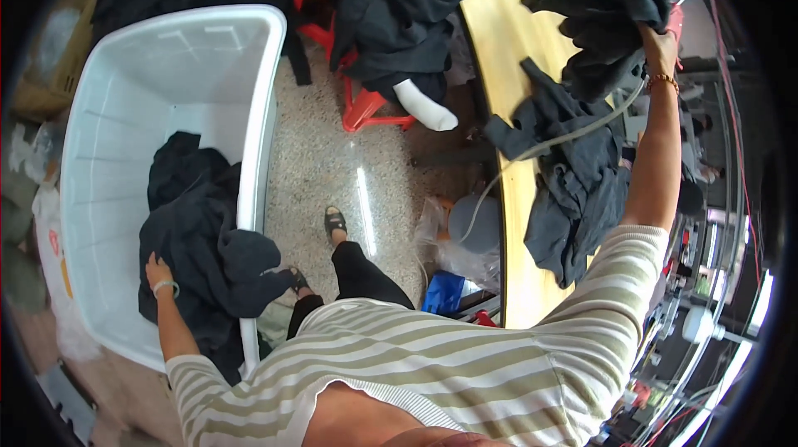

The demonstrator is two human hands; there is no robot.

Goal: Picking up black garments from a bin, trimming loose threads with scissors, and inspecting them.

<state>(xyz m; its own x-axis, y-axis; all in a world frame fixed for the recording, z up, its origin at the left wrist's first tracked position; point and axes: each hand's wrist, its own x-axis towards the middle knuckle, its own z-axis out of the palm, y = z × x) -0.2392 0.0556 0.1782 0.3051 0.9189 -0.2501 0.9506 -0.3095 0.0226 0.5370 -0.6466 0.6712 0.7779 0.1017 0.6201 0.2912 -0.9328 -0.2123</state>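
My left hand (159,273) reaches into a large white plastic bin (273,56) and is closed on a dark garment (193,231) there. The dark cloth drapes over the bin's right rim; whether it is one piece or several I cannot tell. Raised at the upper right, my right hand (659,44) grips a bunched dark garment (611,19), which hangs above the wooden table; its fingers are partly hidden. Something red shows beside that hand, too unclear to name. Below it, a dark garment heap (573,189) lies on the wooden table (519,223).
Another person (407,23) in dark clothes with a white sock (426,106) sits on a red stool (359,108) ahead. A pale hose (557,141) crosses the table. Under the table are a blue item (443,292) and clear plastic. A cardboard box (66,52) stands far left.
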